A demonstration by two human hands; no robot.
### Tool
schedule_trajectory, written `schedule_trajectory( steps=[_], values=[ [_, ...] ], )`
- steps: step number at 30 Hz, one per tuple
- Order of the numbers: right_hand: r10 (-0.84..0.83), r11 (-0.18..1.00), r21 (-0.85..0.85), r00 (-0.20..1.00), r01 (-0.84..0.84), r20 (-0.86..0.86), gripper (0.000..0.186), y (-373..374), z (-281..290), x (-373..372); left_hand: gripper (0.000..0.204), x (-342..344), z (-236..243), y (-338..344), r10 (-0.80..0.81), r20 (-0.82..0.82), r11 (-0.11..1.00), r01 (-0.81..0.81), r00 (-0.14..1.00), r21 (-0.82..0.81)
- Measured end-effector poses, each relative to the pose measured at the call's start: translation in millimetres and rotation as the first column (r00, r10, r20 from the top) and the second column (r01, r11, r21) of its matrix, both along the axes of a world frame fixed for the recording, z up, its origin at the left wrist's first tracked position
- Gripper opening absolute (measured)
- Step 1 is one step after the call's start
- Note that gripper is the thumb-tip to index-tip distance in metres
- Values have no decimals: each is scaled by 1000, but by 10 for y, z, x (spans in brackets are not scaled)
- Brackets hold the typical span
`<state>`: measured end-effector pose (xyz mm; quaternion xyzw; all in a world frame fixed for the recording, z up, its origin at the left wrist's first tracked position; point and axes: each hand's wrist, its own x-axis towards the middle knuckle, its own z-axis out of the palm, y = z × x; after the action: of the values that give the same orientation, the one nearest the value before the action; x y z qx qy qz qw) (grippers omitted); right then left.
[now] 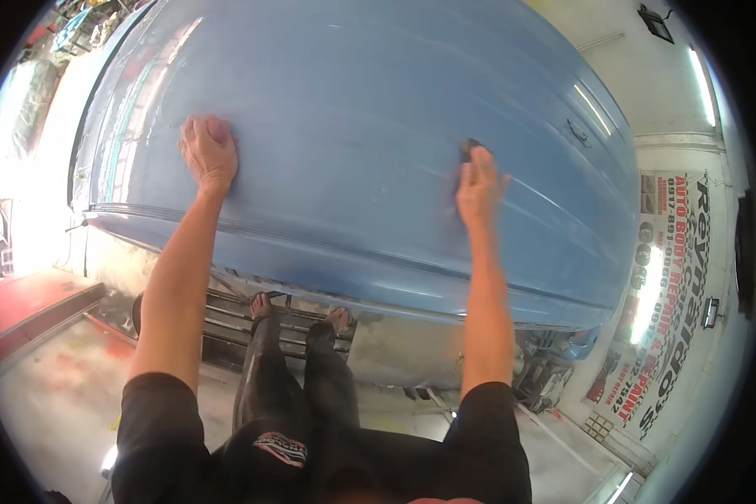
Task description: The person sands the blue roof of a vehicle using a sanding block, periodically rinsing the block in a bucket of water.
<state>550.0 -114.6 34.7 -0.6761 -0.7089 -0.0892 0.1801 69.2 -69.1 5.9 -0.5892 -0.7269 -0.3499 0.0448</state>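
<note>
The left hand (208,158) grips a pink pad (217,128), the right hand (479,191) a dark block (468,149); open blue roof (344,118) stretches toward twelve o'clock, its edge at six.

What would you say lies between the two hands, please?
In the head view, only the blue panel lies between the left hand, with a pink thing, and the right hand, with a dark block.

Legible lettering was recorded on the white banner (669,290), at right — red words and numerals beside larger black lettering, running sideways. The dark shirt (378,460) bore a small printed emblem (280,449) — wording too small to read.
</note>
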Motion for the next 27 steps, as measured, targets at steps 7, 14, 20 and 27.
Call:
schedule_trajectory(
  steps=[7, 14, 20, 27],
  values=[
    [473, 881, 198, 781, -431, -408, 29, 544, 129, -1474, 49, 27, 44, 57, 83, 28, 992, -80, 996, -94],
    [760, 650, 67, 644, -757, -84, 24, 911, 148, -1626, 47, -167, 2, 8, 58, 81, 988, -46, 995, -144],
    [468, 856, 6, 771, -517, -432, 24, 553, 355, -1168, 35, 4, 63, 1, 23, 3, 997, -23, 1000, -69],
    [461, 885, 63, 852, -461, -247, 36, 704, 77, -2292, 30, -138, -128, 89, 48, 53, 997, -45, 997, -65]
  ],
)
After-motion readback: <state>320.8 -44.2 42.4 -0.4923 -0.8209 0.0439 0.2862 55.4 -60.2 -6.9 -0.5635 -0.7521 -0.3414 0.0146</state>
